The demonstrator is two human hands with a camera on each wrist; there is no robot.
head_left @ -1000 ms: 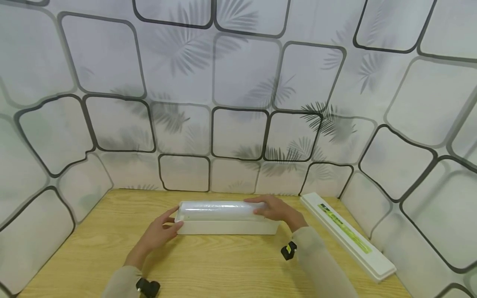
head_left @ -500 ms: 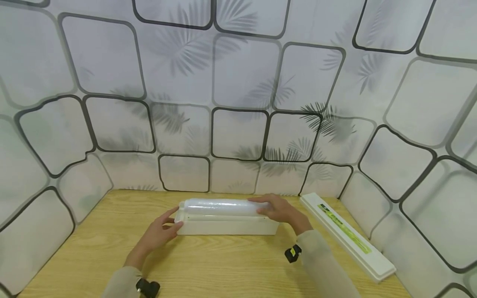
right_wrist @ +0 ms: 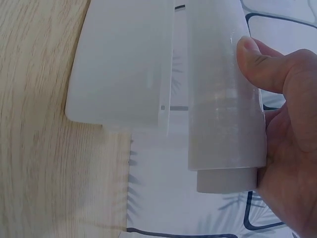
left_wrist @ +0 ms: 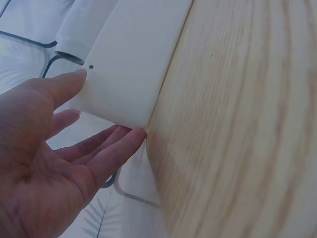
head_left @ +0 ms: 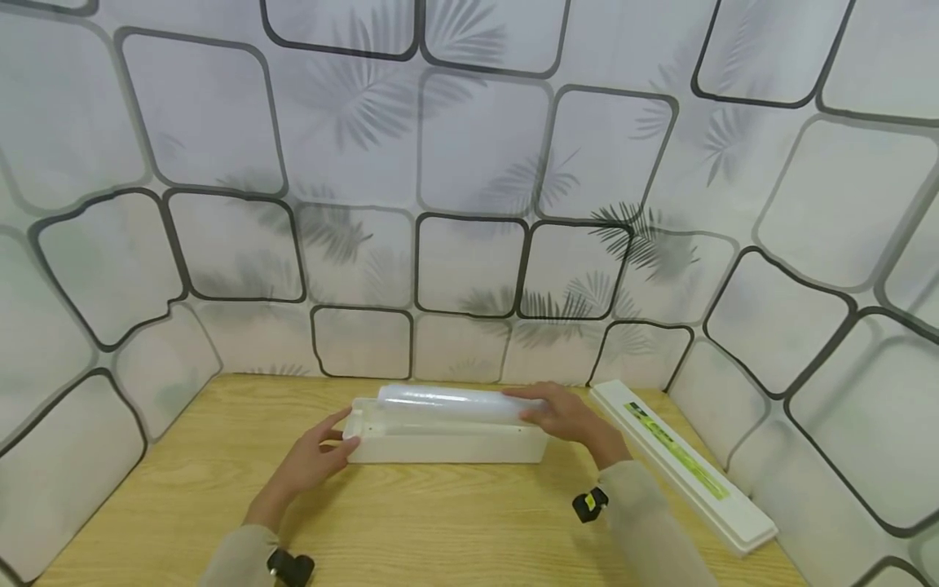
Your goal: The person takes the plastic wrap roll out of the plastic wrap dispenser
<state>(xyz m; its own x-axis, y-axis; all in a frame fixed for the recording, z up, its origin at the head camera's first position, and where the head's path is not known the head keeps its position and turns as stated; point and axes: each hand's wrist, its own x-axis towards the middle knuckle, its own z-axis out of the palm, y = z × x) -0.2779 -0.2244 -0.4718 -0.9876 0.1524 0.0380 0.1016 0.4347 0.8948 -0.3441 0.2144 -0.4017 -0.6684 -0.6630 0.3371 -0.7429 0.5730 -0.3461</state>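
Note:
A long white box [head_left: 447,446] [left_wrist: 131,59] [right_wrist: 121,59] lies open on the wooden table [head_left: 411,522]. A roll of clear cling film [head_left: 455,402] [right_wrist: 223,89] hangs just above it, its right end raised. My right hand [head_left: 565,420] [right_wrist: 282,129] grips that right end, thumb on top. My left hand [head_left: 315,456] [left_wrist: 54,148] rests with straight fingers against the box's left end. The left end of the roll [left_wrist: 81,29] shows past the box in the left wrist view.
A white lid with a green label [head_left: 678,461] lies at an angle on the right of the table, close to the patterned wall [head_left: 469,163]. Walls enclose the table on three sides. Bare wood runs along the front.
My right hand has lifted the roll out of the box and carried it a little to the right. The left hand has stayed at the box's left end.

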